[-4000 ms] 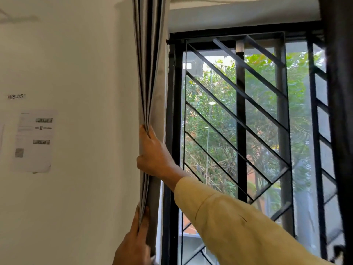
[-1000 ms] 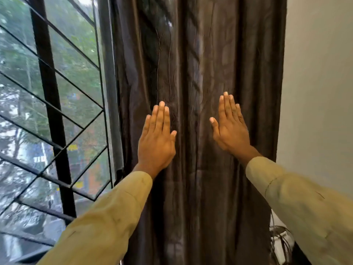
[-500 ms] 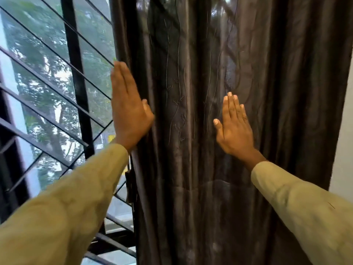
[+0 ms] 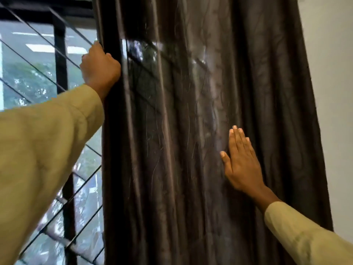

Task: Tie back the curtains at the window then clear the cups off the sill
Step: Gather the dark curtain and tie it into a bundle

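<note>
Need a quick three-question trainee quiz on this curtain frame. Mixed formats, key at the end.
1. True or false: the left hand grips the dark curtain by its edge.
2. The right hand is: A) flat on the curtain, fingers straight; B) holding a cup; C) resting on the wall.
3. Fill in: beside the curtain, the window is crossed by black metal ____.

Key: 1 true; 2 A; 3 bars.
</note>
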